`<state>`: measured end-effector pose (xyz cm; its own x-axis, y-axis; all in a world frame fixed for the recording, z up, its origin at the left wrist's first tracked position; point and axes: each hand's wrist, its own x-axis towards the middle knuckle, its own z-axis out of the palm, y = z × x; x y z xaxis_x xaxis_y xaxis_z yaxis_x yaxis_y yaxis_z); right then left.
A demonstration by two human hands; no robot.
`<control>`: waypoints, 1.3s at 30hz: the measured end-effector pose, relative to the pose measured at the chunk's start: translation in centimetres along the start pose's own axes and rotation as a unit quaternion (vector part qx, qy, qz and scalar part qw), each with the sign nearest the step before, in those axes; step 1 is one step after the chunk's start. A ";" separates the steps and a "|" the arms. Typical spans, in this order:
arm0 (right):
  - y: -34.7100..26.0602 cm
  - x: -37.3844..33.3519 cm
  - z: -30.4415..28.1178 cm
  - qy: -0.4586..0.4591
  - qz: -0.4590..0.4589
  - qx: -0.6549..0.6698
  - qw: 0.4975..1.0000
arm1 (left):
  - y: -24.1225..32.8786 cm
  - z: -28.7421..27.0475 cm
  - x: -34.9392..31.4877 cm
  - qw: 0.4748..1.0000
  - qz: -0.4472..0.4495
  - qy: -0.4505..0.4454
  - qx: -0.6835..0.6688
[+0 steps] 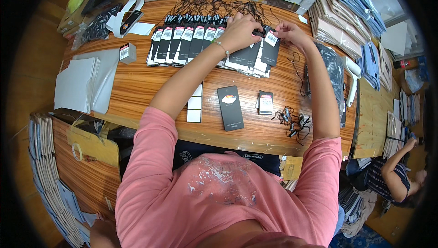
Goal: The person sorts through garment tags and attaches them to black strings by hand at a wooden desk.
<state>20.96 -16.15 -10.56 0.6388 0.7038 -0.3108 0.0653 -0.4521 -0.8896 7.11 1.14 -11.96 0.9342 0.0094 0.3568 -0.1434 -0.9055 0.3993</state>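
Two hands work at far table edge. Near: loose black string loops [292, 122], single flat black card tag [230, 107] on wooden table [137, 88]. Far: left hand [239, 31] and right hand [288, 31] pinch black labelled hang tag [270, 47] between them, steadying its top; finished tags fanned in overlapping row [187, 40] leftward.

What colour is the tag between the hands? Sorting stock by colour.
Black tag with a white sticker; head view.
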 end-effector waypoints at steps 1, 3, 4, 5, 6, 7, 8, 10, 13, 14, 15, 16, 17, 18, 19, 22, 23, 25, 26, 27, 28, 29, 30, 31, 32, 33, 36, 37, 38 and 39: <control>-0.2 -0.1 0.4 0.004 -0.007 -0.018 1.000 | -0.1 0.2 0.0 1.000 -0.001 0.009 0.003; -0.2 -0.1 0.8 0.010 -0.017 -0.036 0.999 | -0.1 0.7 0.4 1.000 -0.002 0.025 0.007; 0.1 0.0 0.9 0.011 -0.020 -0.036 0.999 | 0.1 0.8 0.7 1.000 -0.023 0.008 0.020; 0.2 0.0 0.9 0.012 -0.023 -0.037 0.999 | 0.2 0.9 1.0 0.998 -0.043 -0.010 0.033; 0.1 0.0 1.0 0.007 -0.017 -0.041 0.999 | 0.2 0.9 1.3 0.996 -0.065 -0.027 0.048; 0.0 -0.1 1.0 0.003 -0.011 -0.044 0.999 | 0.2 0.9 1.6 0.996 -0.075 -0.027 0.047; 0.0 -0.1 0.9 -0.002 -0.005 -0.048 0.999 | 0.2 1.0 1.9 0.995 -0.081 -0.030 0.040; 0.5 0.1 0.8 0.000 -0.026 -0.057 0.998 | 0.6 0.8 2.7 0.995 -0.093 -0.032 0.026; 0.6 0.1 0.7 0.001 -0.041 -0.047 0.998 | -0.1 1.8 4.0 0.995 -0.100 -0.008 -0.005; 0.5 0.1 0.7 0.000 -0.044 -0.039 0.998 | -0.6 2.0 4.3 0.994 -0.103 -0.006 -0.019; 0.1 -0.2 0.8 0.000 -0.039 -0.032 0.999 | -1.0 2.3 4.7 0.994 -0.106 -0.005 -0.033; -0.5 -0.7 0.9 -0.001 -0.034 -0.025 0.999 | -1.3 2.5 4.9 0.993 -0.109 -0.004 -0.048; -0.9 -0.9 0.9 -0.003 -0.030 -0.018 0.999 | -1.7 2.7 5.2 0.992 -0.104 -0.017 -0.070; -0.9 -1.0 0.7 0.001 -0.023 -0.018 1.000 | -1.8 2.7 5.4 0.990 -0.097 -0.030 -0.094; -0.8 -1.1 0.6 0.005 -0.016 -0.018 1.000 | -1.7 2.7 5.5 0.988 -0.090 -0.044 -0.118; -0.8 -1.4 0.4 0.007 -0.020 -0.015 1.000 | -1.4 2.5 5.7 0.975 -0.052 -0.076 -0.204; -0.9 -1.5 0.4 0.006 -0.025 -0.013 1.000 | -1.3 2.4 5.7 0.974 -0.043 -0.096 -0.200; -0.6 -1.2 0.3 -0.001 -0.030 -0.006 1.000 | -1.5 2.5 5.8 0.972 -0.024 -0.133 -0.191; -0.5 -1.1 0.2 -0.004 -0.032 -0.003 0.999 | -1.6 2.5 6.0 0.976 0.001 -0.136 -0.172; -0.5 -1.1 0.3 -0.004 -0.031 0.002 1.000 | -1.8 2.4 6.2 0.978 0.026 -0.138 -0.152; -0.6 -1.2 0.5 -0.004 -0.030 0.006 1.000 | -1.9 2.4 6.3 0.980 0.051 -0.141 -0.132; -0.7 -1.2 0.6 -0.004 -0.030 0.010 1.000 | -2.0 2.3 6.5 0.980 0.066 -0.150 -0.114; -0.6 -1.3 0.4 -0.005 -0.032 0.010 0.999 | -2.0 2.2 6.7 0.979 0.084 -0.159 -0.097; -0.5 -1.4 0.3 -0.007 -0.034 0.009 0.999 | -2.0 2.0 6.9 0.977 0.101 -0.169 -0.081; -0.5 -1.5 0.1 -0.009 -0.037 0.008 0.999 | -2.0 1.9 7.0 0.978 0.117 -0.157 -0.073; -0.5 -1.6 0.0 -0.010 -0.040 0.009 0.999 | -2.1 1.8 7.1 0.978 0.132 -0.146 -0.064; -0.5 -1.9 -0.1 -0.012 -0.045 0.014 0.999 | -2.2 0.9 7.1 0.976 0.104 -0.154 -0.118; -0.4 -2.1 -0.1 -0.012 -0.044 0.017 0.999 | -2.0 0.4 7.1 0.972 0.083 -0.165 -0.149; -0.4 -2.3 -0.1 -0.012 -0.044 0.020 0.999 | -1.7 -0.2 7.1 0.969 0.085 -0.162 -0.167; -0.4 -2.5 0.0 -0.012 -0.046 0.023 0.999 | -1.4 -1.0 7.0 0.967 0.085 -0.159 -0.182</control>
<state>19.33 -17.67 -9.47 0.6127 0.7545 -0.2354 0.0875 -0.3608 -0.9285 13.54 2.90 -9.20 0.9321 -0.3094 0.1883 -0.3545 -0.6727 0.6495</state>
